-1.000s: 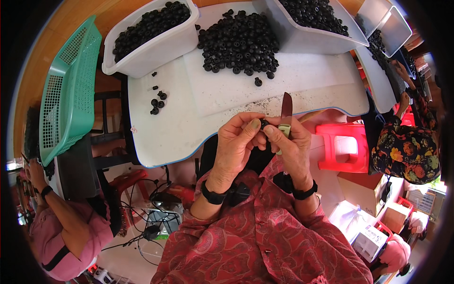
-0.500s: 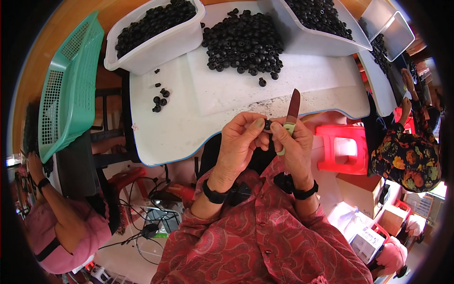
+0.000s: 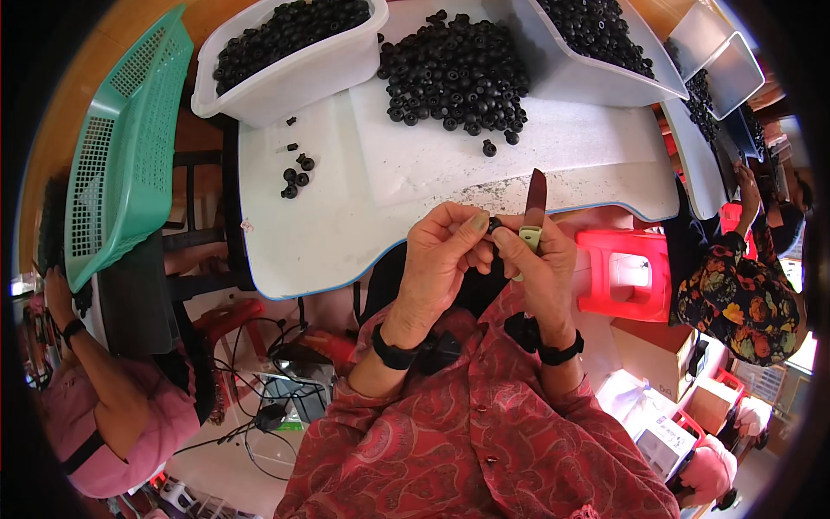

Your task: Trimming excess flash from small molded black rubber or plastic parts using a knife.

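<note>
At the table's near edge, my left hand (image 3: 439,259) pinches a small round black plastic part (image 3: 494,224) between thumb and fingers. My right hand (image 3: 545,272) is closed round the pale green handle of a knife (image 3: 535,201), whose blade points up and away from me. The right thumb presses against the black part, close to the left fingertips. Beyond both hands, a large heap of similar black parts (image 3: 454,73) lies on the white table (image 3: 320,238). One loose part (image 3: 489,148) sits just in front of the heap.
White tubs of black parts stand at the back left (image 3: 294,82) and back right (image 3: 596,73). Several loose pieces (image 3: 294,179) lie at the table's left. A green basket (image 3: 130,190) is farther left, a red stool (image 3: 627,272) at right. People sit on both sides.
My hands stay together on the black part, with the knife slightly more upright in the right hand. The view has shifted a little; the heap and tubs appear slightly farther right.
</note>
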`<state>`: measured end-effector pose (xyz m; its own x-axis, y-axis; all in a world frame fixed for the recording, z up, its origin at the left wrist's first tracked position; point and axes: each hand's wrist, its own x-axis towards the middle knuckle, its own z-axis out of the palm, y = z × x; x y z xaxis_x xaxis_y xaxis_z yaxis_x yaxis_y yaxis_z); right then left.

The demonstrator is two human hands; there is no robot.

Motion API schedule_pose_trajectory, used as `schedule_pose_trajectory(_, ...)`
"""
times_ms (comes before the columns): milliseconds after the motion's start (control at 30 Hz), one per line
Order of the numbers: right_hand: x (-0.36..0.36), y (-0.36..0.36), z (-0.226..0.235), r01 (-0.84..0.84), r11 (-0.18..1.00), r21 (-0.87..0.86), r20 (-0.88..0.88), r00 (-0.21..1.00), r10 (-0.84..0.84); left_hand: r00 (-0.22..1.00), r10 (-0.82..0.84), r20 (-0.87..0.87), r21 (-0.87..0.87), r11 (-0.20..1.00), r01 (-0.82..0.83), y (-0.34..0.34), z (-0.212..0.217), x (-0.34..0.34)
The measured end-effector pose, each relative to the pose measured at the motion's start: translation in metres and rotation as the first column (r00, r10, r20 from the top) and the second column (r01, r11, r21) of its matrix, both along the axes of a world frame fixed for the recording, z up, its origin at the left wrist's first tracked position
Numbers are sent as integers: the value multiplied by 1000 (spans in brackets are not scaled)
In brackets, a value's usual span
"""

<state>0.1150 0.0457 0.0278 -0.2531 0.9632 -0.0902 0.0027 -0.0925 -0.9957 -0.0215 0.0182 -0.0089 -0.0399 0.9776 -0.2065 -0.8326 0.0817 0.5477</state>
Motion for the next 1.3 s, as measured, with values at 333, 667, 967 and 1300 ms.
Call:
schedule_pose_trajectory(333, 3, 1, 6, 20, 1000, 0, -40, 999, -20, 997, -62, -44, 52, 997, 64, 0, 4, 0)
schedule_pose_trajectory(667, 4, 1, 7, 44, 994, -97, -91, 994, -53, 994, -91, -65, 127, 987, 99, 0, -2, 1)
schedule_pose_trajectory(967, 6, 1, -2, 9, 996, -90, -127, 992, -20, 996, -82, 45, 121, 990, 76, 1, 2, 3)
schedule_pose_trajectory(1300, 6, 1, 2, 14, 994, -107, -86, 996, -23, 997, -60, -44, 36, 997, 62, 0, 5, 4)
